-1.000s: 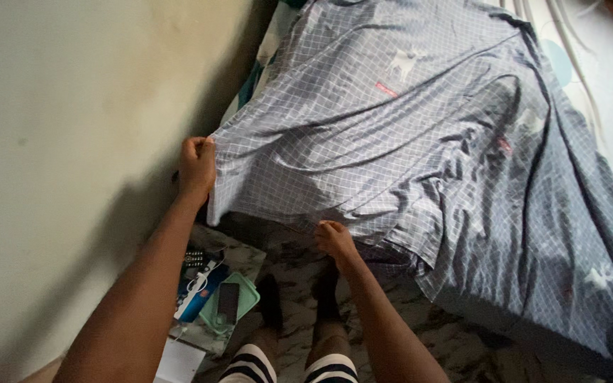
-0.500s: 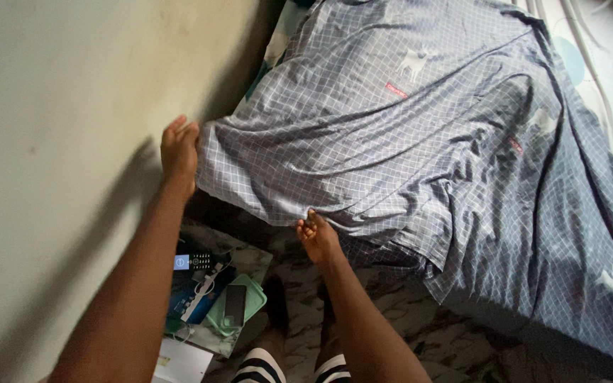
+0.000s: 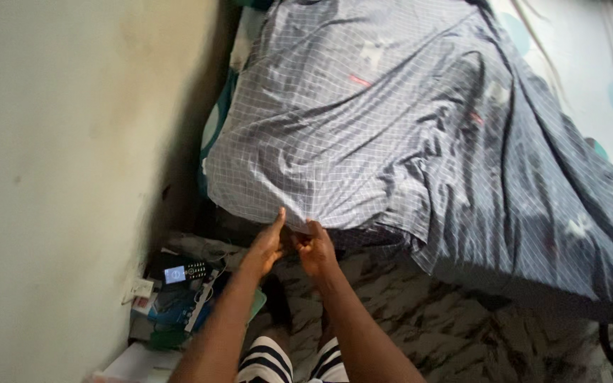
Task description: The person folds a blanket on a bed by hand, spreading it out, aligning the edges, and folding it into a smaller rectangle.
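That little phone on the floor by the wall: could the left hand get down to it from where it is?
Probably yes. The left hand is at the sheet hem, the phone lies uncovered below-left, and nothing stands between them.

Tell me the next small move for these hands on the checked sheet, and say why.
Probably pull the hem toward the body and down. Both the left hand and right hand meet at the near edge of the grey checked sheet, which lies rumpled over the bed's end, its corner by the wall hanging loose. A gentle tug there should flatten those folds.
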